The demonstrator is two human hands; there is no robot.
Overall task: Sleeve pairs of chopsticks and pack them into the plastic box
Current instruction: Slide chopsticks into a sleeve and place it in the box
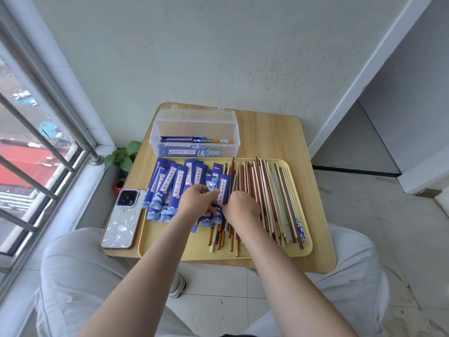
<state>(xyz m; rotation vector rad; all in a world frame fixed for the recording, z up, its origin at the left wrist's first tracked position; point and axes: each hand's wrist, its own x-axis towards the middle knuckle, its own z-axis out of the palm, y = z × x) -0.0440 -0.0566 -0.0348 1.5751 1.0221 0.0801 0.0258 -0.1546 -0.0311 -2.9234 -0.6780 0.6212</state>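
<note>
A blue paper sleeve (222, 190) stands tilted at the middle of the yellow tray (170, 254), between the spread of blue sleeves (175, 188) on the tray's left half and the loose chopsticks (269, 200) fanned over its right half. The left hand (198, 201) rests on the sleeve pile with its fingers curled toward this sleeve, seemingly pinching its lower part, though the exact grip is partly hidden. The right hand (241, 207) lies just beside it, knuckles up and fingers curled under over the near ends of the chopsticks; what it holds cannot be told. The chopsticks are red-brown, cream and pale green, lying roughly parallel from the far rim to the near rim. Behind the tray, touching its far edge, sits the clear plastic box (194, 132) with its lid open, and sleeved pairs (194, 142) lie lengthwise inside. Tray and box rest on a small wooden table (315, 190). A phone (122, 217) lies at the table's left edge, and a small green plant (124, 155) stands on the floor beyond it.
</note>
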